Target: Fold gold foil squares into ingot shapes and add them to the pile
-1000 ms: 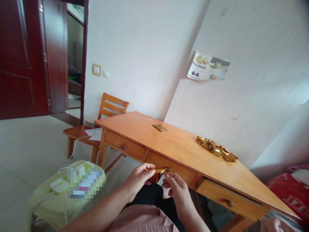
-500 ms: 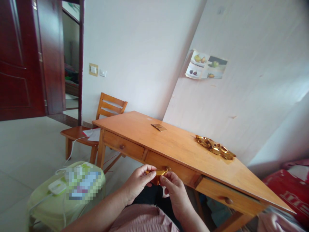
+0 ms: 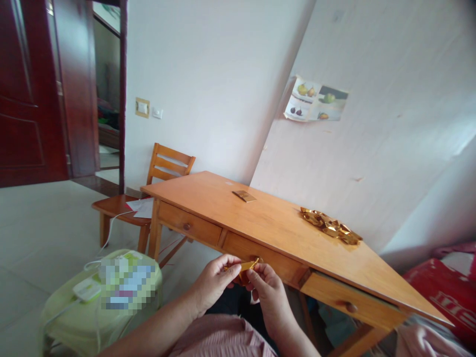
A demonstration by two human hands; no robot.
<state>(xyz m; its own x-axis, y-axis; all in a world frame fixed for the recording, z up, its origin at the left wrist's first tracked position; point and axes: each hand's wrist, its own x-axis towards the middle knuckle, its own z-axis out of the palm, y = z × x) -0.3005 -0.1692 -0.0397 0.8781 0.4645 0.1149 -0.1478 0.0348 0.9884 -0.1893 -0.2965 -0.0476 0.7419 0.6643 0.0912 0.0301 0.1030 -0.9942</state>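
A small piece of shiny gold foil paper (image 3: 246, 267), partly folded, is stretched between my two hands in front of the table's middle drawer. My left hand (image 3: 215, 277) pinches its left end between thumb and fingers. At the other end, my right hand (image 3: 267, 284) grips the foil between thumb and forefinger, and a pointed corner sticks up there. My fingers hide part of the folds. On the table (image 3: 208, 198) lie a flat stack of gold foil sheets (image 3: 244, 196) and a heap of folded gold foil pieces (image 3: 330, 227).
To the left stands a pale green plastic stool (image 3: 70, 322) carrying white cables and blurred-out items. A wooden chair (image 3: 121, 206) with papers on it is by the table's far left end. Something red (image 3: 439, 292) sits beyond the right end.
The foil between my hands has tilted, with its right corner higher and more of its folded surface showing. My hands have barely moved. The view has shifted slightly.
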